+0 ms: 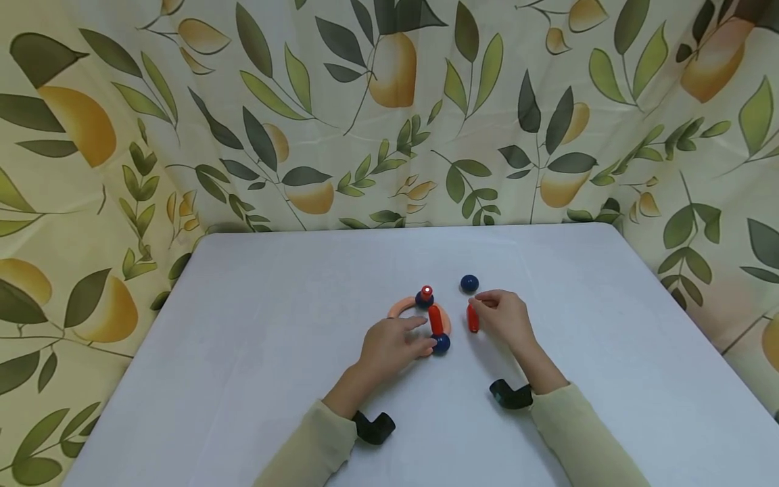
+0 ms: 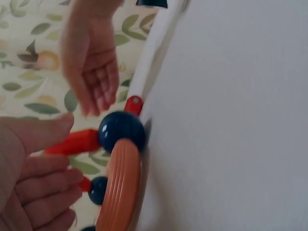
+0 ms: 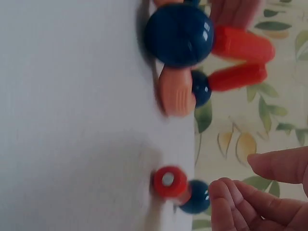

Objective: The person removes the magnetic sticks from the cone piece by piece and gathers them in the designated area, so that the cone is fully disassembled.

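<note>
An orange ring (image 1: pixel 398 306) lies flat on a white table (image 1: pixel 292 291). The near blue ball (image 1: pixel 442 344) sits on the side of the ring closest to the person, and the near red peg (image 1: pixel 435 320) stands up from it. On the opposite side of the ring is the far blue ball (image 1: pixel 419 302), which bears the far red peg (image 1: pixel 427 291), also upright. Part of a further blue ball (image 2: pixel 89 228) shows at the lower edge of the left wrist view. The left hand (image 1: pixel 394 346) is at the left of the ring, covering part of it; its thumb and fingers are spread apart and relaxed about the near ball and its peg without closing on either, and whether a fingertip touches the ball cannot be told. To the right of the ring, apart from it, a loose red peg (image 1: pixel 473 320) lies on the table. The right hand (image 1: pixel 504 319) is over this peg, likewise right of the ring; its thumb and fingers are slightly bent with a gap between them, and the right wrist view shows them holding nothing. A loose blue ball (image 1: pixel 469 283) rests beyond the loose peg, to the far right of the ring. Behind the ring, past the table, hangs a cloth (image 1: pixel 341 152) printed with leaves and fruit.
</note>
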The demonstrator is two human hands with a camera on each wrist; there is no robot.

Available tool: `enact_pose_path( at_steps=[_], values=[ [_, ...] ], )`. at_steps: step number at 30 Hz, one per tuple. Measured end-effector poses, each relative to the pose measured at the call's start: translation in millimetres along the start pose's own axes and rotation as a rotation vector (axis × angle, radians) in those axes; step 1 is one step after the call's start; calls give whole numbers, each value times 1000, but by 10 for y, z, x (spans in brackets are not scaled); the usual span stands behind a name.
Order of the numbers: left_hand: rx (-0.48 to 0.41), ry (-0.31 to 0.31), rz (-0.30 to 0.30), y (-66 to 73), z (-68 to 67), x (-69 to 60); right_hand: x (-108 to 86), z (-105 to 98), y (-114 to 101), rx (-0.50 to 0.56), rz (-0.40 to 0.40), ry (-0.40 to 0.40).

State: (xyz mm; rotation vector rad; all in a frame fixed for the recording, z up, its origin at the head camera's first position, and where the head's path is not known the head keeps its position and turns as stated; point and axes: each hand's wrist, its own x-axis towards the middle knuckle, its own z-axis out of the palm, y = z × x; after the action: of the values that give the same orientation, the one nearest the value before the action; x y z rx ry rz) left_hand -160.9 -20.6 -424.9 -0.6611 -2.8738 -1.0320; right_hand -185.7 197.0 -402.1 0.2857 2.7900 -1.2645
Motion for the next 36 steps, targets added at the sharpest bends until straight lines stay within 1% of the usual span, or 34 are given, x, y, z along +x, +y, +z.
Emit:
enact_pose_path(
  at_steps=[2, 4, 8, 11, 14, 16, 21, 26, 29, 31, 36],
  values=[
    [25, 26, 4, 38, 46, 9, -35, 35, -51, 6, -28, -2],
    [35, 34, -9, 56, 92, 17, -73, 72, -107, 26, -56, -12],
    [16, 13, -33, 58, 169, 24, -135, 135, -189, 71, -99, -35],
    [-3, 4, -22, 58, 199, 25, -155, 180, -212, 82, -127, -33],
    [-2, 12, -1, 69, 211, 25, -162, 228, -213, 99, -151, -42],
    [8, 16, 7, 77, 219, 27, -164, 263, -208, 118, -164, -66],
    [58, 36, 11, 97, 238, 25, -168, 360, -194, 159, -215, -120],
    [111, 53, 11, 103, 261, 28, -177, 413, -186, 196, -254, -123],
    [126, 61, 14, 103, 269, 30, -191, 412, -187, 189, -272, -118],
    [123, 64, 16, 101, 273, 29, -200, 409, -193, 181, -275, -116],
    [73, 66, 12, 93, 270, 30, -202, 404, -200, 164, -272, -128]
  ],
)
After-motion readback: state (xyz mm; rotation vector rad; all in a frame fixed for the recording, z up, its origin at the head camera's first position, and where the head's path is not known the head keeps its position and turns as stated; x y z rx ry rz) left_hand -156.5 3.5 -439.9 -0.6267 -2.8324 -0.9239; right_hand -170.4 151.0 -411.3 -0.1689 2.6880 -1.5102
